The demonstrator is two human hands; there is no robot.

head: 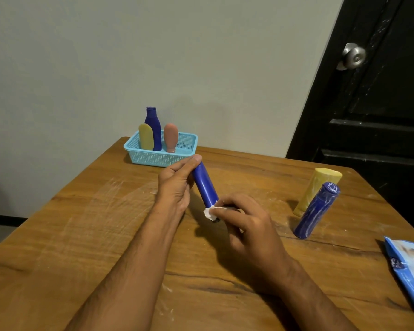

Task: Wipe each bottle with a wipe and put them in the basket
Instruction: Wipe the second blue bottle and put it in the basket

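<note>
My left hand [176, 185] grips the upper end of a blue bottle [204, 185], held tilted above the wooden table [81, 235]. My right hand [246, 232] pinches a crumpled white wipe [210, 212] against the bottle's lower end. At the table's far edge stands a light blue basket [158, 157] holding a yellow bottle [146, 137], a dark blue bottle [153, 125] and a pink bottle [171, 137], all upright. To the right stand a smeared blue bottle [317, 210] and, behind it, a yellow bottle [317, 187].
A blue pack of wipes [410, 268] lies at the table's right edge. White smears mark the tabletop on the left. A grey wall rises behind the table and a black door [373, 91] with a metal knob stands at the right.
</note>
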